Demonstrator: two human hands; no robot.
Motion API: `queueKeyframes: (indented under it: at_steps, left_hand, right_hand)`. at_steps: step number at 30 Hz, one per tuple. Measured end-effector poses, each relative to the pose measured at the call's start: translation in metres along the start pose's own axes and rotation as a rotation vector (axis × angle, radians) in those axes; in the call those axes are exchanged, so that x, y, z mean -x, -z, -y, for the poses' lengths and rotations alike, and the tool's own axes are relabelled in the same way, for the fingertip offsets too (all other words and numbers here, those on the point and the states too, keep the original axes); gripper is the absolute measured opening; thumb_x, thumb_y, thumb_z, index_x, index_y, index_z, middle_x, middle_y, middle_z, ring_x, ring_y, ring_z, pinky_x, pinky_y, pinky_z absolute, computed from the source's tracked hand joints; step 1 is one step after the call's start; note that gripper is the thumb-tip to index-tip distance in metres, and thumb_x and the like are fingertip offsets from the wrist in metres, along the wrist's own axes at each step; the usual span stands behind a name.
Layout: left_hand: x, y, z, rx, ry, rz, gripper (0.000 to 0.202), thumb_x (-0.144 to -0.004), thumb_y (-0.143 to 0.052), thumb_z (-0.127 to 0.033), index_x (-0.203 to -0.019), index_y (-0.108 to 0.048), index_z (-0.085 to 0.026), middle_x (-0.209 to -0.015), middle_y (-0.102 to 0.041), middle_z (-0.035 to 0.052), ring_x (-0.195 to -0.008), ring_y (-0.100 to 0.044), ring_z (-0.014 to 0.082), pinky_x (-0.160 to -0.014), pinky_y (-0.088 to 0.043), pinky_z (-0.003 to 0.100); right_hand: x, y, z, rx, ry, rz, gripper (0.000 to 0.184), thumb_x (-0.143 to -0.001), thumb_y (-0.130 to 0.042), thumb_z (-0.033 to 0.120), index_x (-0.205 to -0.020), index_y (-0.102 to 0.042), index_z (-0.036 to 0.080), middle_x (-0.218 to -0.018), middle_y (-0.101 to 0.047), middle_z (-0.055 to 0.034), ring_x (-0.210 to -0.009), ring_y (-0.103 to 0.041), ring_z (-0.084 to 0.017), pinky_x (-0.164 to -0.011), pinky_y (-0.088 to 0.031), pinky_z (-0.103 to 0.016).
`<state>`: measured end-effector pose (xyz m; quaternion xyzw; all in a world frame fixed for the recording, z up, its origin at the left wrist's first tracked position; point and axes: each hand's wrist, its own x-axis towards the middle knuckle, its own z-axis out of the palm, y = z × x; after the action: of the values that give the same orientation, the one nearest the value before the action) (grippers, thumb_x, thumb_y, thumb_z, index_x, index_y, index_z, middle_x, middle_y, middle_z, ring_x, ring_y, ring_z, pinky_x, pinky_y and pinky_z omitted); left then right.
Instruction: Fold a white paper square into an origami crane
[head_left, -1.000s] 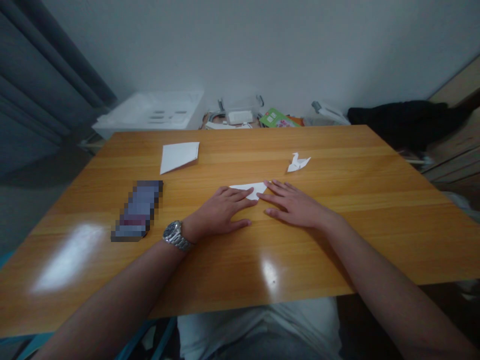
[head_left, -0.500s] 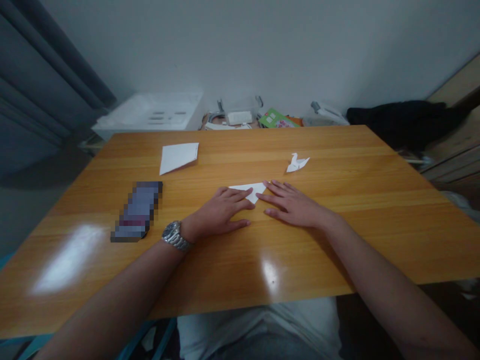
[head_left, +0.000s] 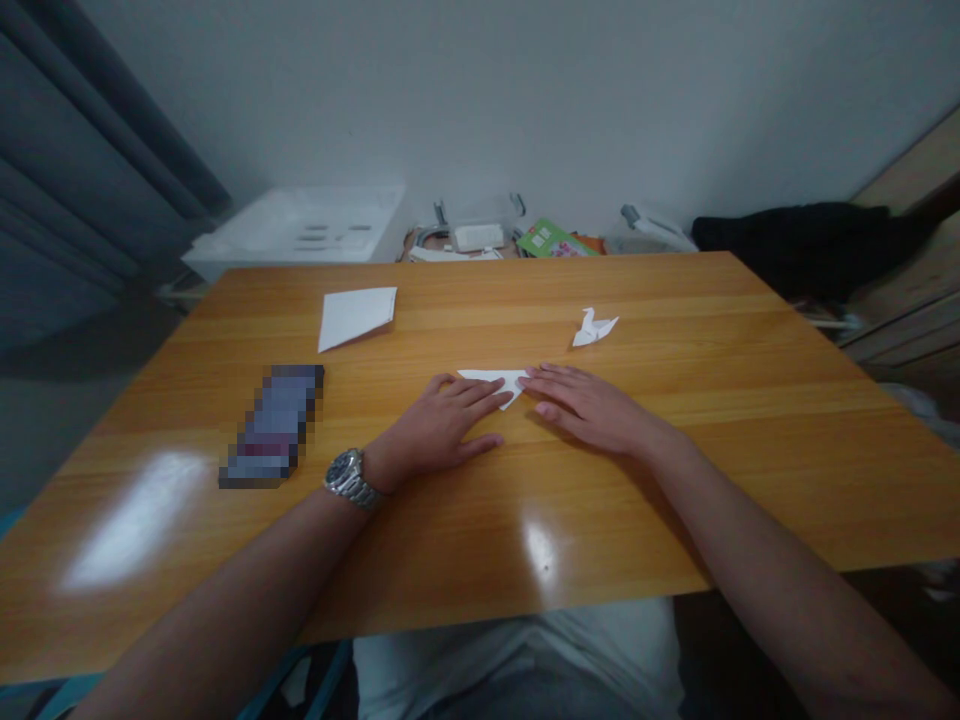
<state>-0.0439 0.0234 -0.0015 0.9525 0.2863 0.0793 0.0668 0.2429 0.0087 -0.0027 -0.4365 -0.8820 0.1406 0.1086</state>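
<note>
A small folded piece of white paper (head_left: 487, 375) lies flat on the wooden table, its long straight edge at the back and a point towards me. Across its left part rests my left hand (head_left: 454, 420), fingers stretched out and pressing on it. My right hand (head_left: 585, 405) lies flat at the paper's right corner, with its fingertips on that corner and the thumb apart. Both hands cover parts of the paper. Behind my right hand stands a white origami bird (head_left: 595, 327) with a raised neck.
On the left of the table (head_left: 750, 450) lie a larger sheet of white paper (head_left: 356, 315) and a phone (head_left: 277, 425) with a blurred screen. Beyond the back edge are a white plastic box (head_left: 315, 225), a green booklet (head_left: 555, 240) and dark cloth (head_left: 810, 240).
My right hand's fingers have drawn closer together and shifted slightly left over the paper's right corner. My left hand has stayed in place on the paper.
</note>
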Motion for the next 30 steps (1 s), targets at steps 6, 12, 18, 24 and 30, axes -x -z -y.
queueKeyframes:
  at_steps: [6,12,18,24,30]
  left_hand:
    - [-0.001,0.001,0.0,-0.014,0.013,-0.025,0.057,-0.104,-0.04,-0.055,-0.152,-0.045,-0.025,-0.155,-0.05,0.0104,-0.137,-0.05,0.0299,-0.113,-0.031,0.048]
    - [-0.001,0.002,-0.002,-0.039,0.066,-0.057,0.054,-0.105,-0.04,-0.053,-0.149,-0.049,-0.023,-0.149,-0.055,0.0105,-0.139,-0.048,0.0303,-0.118,-0.025,0.053]
    - [-0.001,0.0,-0.001,-0.044,0.086,-0.07,0.054,-0.105,-0.039,-0.053,-0.148,-0.05,-0.022,-0.148,-0.057,0.0104,-0.138,-0.048,0.0296,-0.12,-0.024,0.054]
    - [0.0,-0.001,0.0,-0.057,0.078,-0.08,0.053,-0.106,-0.04,-0.051,-0.146,-0.053,-0.02,-0.151,-0.053,0.011,-0.139,-0.047,0.0298,-0.117,-0.032,0.051]
    - [0.001,-0.001,0.001,-0.06,0.104,-0.077,0.051,-0.106,-0.04,-0.05,-0.147,-0.054,-0.023,-0.148,-0.054,0.0135,-0.132,-0.054,0.0297,-0.114,-0.038,0.05]
  right_hand:
    - [0.0,0.003,0.004,-0.054,0.037,-0.05,0.053,-0.106,-0.036,0.05,-0.147,-0.056,0.023,-0.149,-0.057,-0.0087,-0.142,-0.049,-0.028,-0.12,-0.037,-0.053]
    - [0.003,0.005,0.006,-0.1,0.053,-0.048,0.058,-0.104,-0.038,0.057,-0.144,-0.059,0.021,-0.147,-0.059,-0.0137,-0.139,-0.053,-0.029,-0.116,-0.042,-0.051]
    - [0.004,0.006,0.011,-0.149,0.134,-0.005,0.055,-0.103,-0.044,0.056,-0.142,-0.06,0.021,-0.146,-0.06,-0.014,-0.137,-0.055,-0.029,-0.116,-0.042,-0.051]
    - [0.001,0.002,0.016,-0.22,0.222,-0.023,0.05,-0.104,-0.046,0.052,-0.139,-0.062,0.02,-0.142,-0.064,-0.0127,-0.135,-0.057,-0.026,-0.115,-0.044,-0.046]
    - [-0.001,-0.002,0.009,-0.216,0.159,-0.093,0.045,-0.106,-0.043,0.046,-0.137,-0.063,0.02,-0.14,-0.065,-0.012,-0.131,-0.06,-0.025,-0.113,-0.046,-0.047]
